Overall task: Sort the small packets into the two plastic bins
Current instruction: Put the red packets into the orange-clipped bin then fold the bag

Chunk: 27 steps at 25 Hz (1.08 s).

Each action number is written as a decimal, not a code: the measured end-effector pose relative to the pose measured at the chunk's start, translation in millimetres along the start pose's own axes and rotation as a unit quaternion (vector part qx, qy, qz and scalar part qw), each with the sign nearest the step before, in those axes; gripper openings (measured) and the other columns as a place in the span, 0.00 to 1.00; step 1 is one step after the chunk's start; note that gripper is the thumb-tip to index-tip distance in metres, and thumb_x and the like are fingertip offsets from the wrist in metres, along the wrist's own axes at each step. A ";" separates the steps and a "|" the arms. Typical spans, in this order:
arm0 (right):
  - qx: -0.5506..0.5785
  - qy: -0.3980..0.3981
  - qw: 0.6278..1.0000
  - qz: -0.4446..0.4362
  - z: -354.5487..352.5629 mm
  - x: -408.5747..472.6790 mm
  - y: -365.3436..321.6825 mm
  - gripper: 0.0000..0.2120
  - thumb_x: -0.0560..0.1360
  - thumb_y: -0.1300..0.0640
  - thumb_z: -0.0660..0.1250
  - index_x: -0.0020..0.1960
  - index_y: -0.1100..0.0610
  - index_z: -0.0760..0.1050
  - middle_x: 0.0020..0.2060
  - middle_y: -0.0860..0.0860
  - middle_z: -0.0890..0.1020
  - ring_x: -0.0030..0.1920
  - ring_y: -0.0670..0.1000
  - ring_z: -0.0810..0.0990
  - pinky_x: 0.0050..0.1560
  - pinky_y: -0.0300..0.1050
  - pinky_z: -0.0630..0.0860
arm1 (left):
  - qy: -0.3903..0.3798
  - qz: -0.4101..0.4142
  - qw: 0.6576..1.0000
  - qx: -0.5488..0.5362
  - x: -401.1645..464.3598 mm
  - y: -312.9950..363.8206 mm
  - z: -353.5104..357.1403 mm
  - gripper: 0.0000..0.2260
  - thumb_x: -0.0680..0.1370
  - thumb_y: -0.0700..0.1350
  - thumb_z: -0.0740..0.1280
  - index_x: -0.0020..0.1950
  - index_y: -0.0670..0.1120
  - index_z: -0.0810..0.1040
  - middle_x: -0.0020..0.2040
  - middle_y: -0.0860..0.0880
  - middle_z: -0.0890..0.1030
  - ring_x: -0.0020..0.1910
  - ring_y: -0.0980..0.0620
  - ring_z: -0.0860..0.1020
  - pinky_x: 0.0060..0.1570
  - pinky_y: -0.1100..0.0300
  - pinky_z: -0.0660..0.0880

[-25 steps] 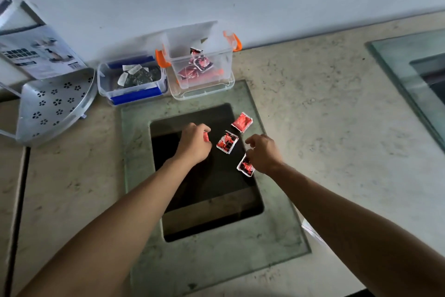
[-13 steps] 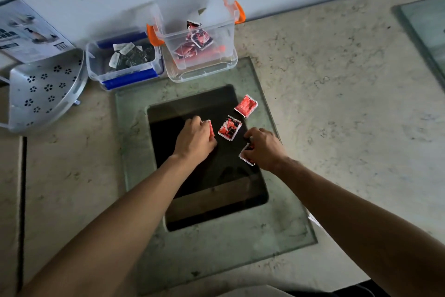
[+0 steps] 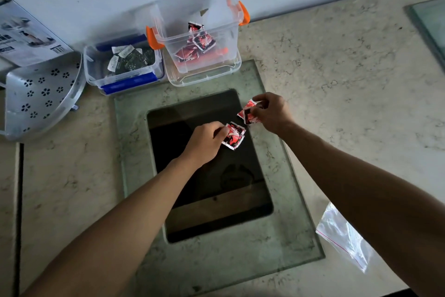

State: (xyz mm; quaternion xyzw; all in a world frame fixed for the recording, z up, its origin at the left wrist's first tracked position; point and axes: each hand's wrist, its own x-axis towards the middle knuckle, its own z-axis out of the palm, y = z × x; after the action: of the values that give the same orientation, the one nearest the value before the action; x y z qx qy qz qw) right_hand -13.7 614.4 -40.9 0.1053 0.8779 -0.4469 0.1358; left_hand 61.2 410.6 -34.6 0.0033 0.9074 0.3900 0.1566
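Observation:
My left hand (image 3: 207, 141) pinches a red packet (image 3: 234, 137) over the dark glass panel. My right hand (image 3: 273, 113) grips red packets (image 3: 248, 111) at the panel's right edge, fingers closed on them. At the back stands a clear bin with orange latches (image 3: 231, 32) holding several red packets. Left of it sits a lower clear bin with blue latches (image 3: 96, 72) holding several dark packets with white ends.
A glass plate (image 3: 134, 152) with a dark opening lies on the marble counter. A perforated metal corner shelf (image 3: 41, 97) and a printed box (image 3: 21, 36) are at the left. An empty zip bag (image 3: 344, 236) lies at the lower right. Another glass plate (image 3: 431, 22) is far right.
My right hand picked up its packet and moved up to the far packet, now gripping there. My left hand shifted right onto the middle packet. The camera dipped closer.

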 end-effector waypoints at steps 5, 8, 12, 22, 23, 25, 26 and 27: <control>-0.112 -0.048 0.992 -0.046 10.6 8.9 3.2 0.31 0.68 0.53 0.79 0.67 0.57 0.73 0.61 0.56 0.75 0.54 0.50 0.75 0.52 0.41 0.74 | 0.018 0.029 0.999 0.037 15.5 1.3 18.3 0.12 0.78 0.50 0.69 0.56 0.44 0.81 0.51 0.48 0.78 0.49 0.52 0.78 0.46 0.61 0.75; -0.121 -0.043 0.990 -0.050 15.1 6.9 8.1 0.35 0.66 0.53 0.80 0.69 0.57 0.71 0.63 0.57 0.68 0.59 0.55 0.74 0.59 0.46 0.77 | 0.018 0.033 0.994 0.101 15.0 -1.1 26.4 0.25 0.74 0.54 0.73 0.66 0.44 0.76 0.58 0.47 0.73 0.56 0.50 0.75 0.57 0.56 0.75; -0.100 -0.024 0.994 -0.040 16.7 3.3 7.5 0.33 0.66 0.55 0.80 0.67 0.55 0.69 0.63 0.56 0.70 0.58 0.55 0.76 0.54 0.45 0.78 | 0.020 -0.016 0.994 0.105 17.1 5.1 31.9 0.36 0.72 0.52 0.75 0.75 0.44 0.66 0.64 0.44 0.73 0.63 0.46 0.74 0.63 0.53 0.73; -0.047 -0.045 0.998 0.002 1.3 -3.9 2.3 0.11 0.70 0.49 0.77 0.46 0.55 0.80 0.40 0.50 0.83 0.39 0.48 0.81 0.35 0.43 0.78 | 0.049 -0.189 0.958 -0.208 21.2 3.6 6.5 0.09 0.74 0.44 0.75 0.49 0.45 0.79 0.46 0.45 0.84 0.41 0.48 0.84 0.36 0.52 0.83; 0.003 -0.057 0.998 0.006 1.8 -6.2 -3.0 0.12 0.71 0.48 0.76 0.44 0.55 0.80 0.35 0.48 0.83 0.34 0.46 0.82 0.32 0.43 0.78 | 0.052 -0.215 0.935 -0.278 21.2 3.5 2.8 0.08 0.76 0.42 0.74 0.51 0.42 0.78 0.48 0.41 0.84 0.42 0.45 0.85 0.35 0.51 0.83; 0.084 -0.075 0.994 -0.013 4.8 -10.2 -18.1 0.13 0.71 0.47 0.76 0.41 0.56 0.80 0.27 0.46 0.82 0.26 0.41 0.79 0.25 0.36 0.74 | 0.053 -0.249 0.893 -0.371 23.1 3.5 -5.9 0.06 0.80 0.41 0.69 0.54 0.39 0.77 0.53 0.36 0.82 0.42 0.41 0.85 0.37 0.47 0.84; 0.104 -0.082 0.991 -0.029 8.2 -12.0 -26.6 0.13 0.71 0.47 0.76 0.40 0.56 0.80 0.26 0.45 0.82 0.24 0.41 0.78 0.24 0.35 0.72 | 0.053 -0.257 0.874 -0.408 24.1 4.7 -10.6 0.07 0.81 0.41 0.66 0.55 0.37 0.77 0.54 0.35 0.82 0.41 0.41 0.86 0.37 0.47 0.84; 0.112 -0.087 0.989 -0.040 13.1 -13.1 -34.1 0.13 0.70 0.46 0.77 0.39 0.56 0.80 0.25 0.46 0.82 0.24 0.42 0.78 0.25 0.36 0.72 | 0.051 -0.258 0.858 -0.442 25.9 7.2 -14.8 0.08 0.82 0.41 0.64 0.55 0.36 0.77 0.54 0.35 0.82 0.40 0.41 0.86 0.37 0.48 0.84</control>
State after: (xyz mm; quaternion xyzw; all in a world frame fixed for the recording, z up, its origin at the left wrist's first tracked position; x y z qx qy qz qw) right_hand -9.9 583.2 -18.1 0.0456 0.8105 -0.5553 0.1808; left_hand 31.4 408.5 -27.2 -0.3207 0.6149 0.6950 0.1899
